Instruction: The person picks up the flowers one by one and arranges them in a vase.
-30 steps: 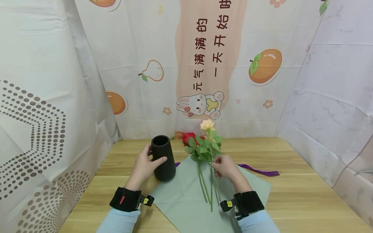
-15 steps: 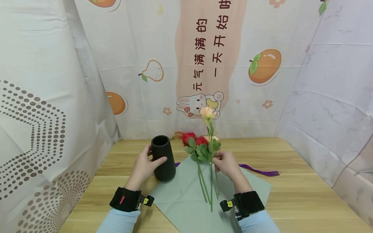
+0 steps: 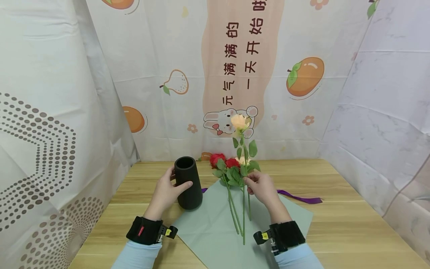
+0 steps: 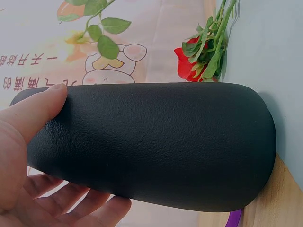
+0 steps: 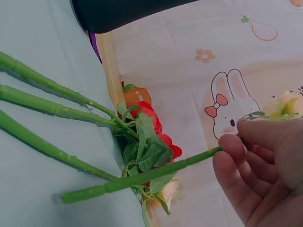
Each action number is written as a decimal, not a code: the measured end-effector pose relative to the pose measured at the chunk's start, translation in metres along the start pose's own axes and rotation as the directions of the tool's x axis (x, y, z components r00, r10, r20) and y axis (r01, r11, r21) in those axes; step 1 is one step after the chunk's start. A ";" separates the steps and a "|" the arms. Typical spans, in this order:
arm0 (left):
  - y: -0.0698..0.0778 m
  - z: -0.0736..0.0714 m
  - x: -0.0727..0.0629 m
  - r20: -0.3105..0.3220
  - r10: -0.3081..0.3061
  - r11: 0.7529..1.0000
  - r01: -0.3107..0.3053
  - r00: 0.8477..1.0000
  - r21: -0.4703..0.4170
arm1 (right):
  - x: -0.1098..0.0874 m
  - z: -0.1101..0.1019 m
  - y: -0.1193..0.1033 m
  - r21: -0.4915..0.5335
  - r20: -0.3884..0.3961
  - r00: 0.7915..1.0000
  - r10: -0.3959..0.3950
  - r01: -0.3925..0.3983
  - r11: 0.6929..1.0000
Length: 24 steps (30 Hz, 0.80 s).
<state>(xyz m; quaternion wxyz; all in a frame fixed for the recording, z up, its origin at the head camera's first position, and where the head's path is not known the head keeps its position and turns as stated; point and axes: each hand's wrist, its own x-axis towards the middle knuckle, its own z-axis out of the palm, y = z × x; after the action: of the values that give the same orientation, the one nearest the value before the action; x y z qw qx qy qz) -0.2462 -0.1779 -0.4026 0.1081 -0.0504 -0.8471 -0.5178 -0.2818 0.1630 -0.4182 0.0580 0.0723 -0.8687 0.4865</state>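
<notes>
My left hand (image 3: pixel 168 189) grips the black vase (image 3: pixel 189 186) from its left side, thumb across the front and fingers behind. The vase stands upright with its round mouth facing up. Between thumb and fingertips my right hand (image 3: pixel 262 187) pinches the stem of a pale peach rose (image 3: pixel 240 122), held upright with its bloom above the others. In the right wrist view the lower end of this stem (image 5: pixel 142 177) sticks out past the fingers. Two red roses (image 3: pixel 217 160) and another peach rose (image 3: pixel 244 160) lie behind, their stems pointing toward me.
Under the stems a grey-green wrapping sheet (image 3: pixel 215 231) is spread on the wooden table (image 3: pixel 349 209). A purple ribbon (image 3: pixel 309 200) pokes out from beneath it on both sides. A printed cloth (image 3: pixel 168 123) hangs behind the table.
My right hand has raised the peach rose off the pile, lifting its bloom and stem end and drawing its leaves clear of the others. The left hand and vase have stayed put.
</notes>
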 end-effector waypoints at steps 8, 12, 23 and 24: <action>0.001 0.000 -0.001 0.000 0.000 1.000 0.000 1.000 -0.001 | -0.002 -0.001 -0.006 -0.065 -0.083 0.993 -0.088 0.082 0.994; 0.001 0.000 0.000 0.000 0.001 1.000 -0.001 1.000 -0.006 | -0.002 -0.003 -0.008 -0.057 -0.104 0.991 -0.089 0.083 0.995; 0.001 0.000 -0.001 -0.002 -0.005 1.000 0.005 1.000 -0.005 | -0.003 -0.005 -0.011 -0.007 -0.148 0.976 -0.162 0.163 0.987; 0.001 0.001 -0.001 -0.002 -0.006 1.000 0.006 1.000 -0.005 | -0.003 -0.005 -0.010 0.012 -0.149 0.975 -0.166 0.169 0.985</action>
<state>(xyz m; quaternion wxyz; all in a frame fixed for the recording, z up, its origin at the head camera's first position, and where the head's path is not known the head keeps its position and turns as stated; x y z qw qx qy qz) -0.2455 -0.1771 -0.4025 0.1071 -0.0475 -0.8458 -0.5205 -0.2767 0.1618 -0.4075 0.1618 0.1100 -0.8468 0.4945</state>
